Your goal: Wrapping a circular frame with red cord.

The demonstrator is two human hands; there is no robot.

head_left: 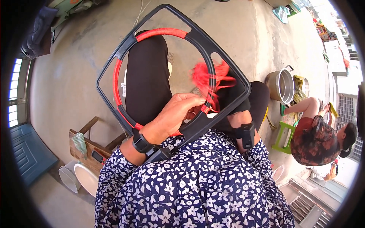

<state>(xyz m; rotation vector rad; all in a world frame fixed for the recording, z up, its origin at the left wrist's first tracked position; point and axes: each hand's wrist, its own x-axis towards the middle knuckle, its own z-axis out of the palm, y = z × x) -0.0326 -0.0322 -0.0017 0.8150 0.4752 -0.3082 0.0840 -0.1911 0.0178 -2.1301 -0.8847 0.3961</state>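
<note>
A black square plastic frame [194, 24] with a round inner ring lies tilted across my lap. Red strip [161, 33] is wound tightly round parts of the ring. My left hand [176, 112] reaches through the opening, thumb and finger pinched on the red strip at the ring's right side, beside a short wound patch. A loose, blurred bundle of red strip [203, 74] hangs over the ring just above those fingertips. My right hand [239, 118] shows only near the wrist, under the frame's lower right edge; its fingers are hidden.
At left stand a wooden stool [85, 150] with a cloth on it, a grey bin [69, 176] and a pale basin [85, 178]. A metal pot [279, 85] is at right. Near it another person [319, 140] sits by a green plastic stool [283, 138].
</note>
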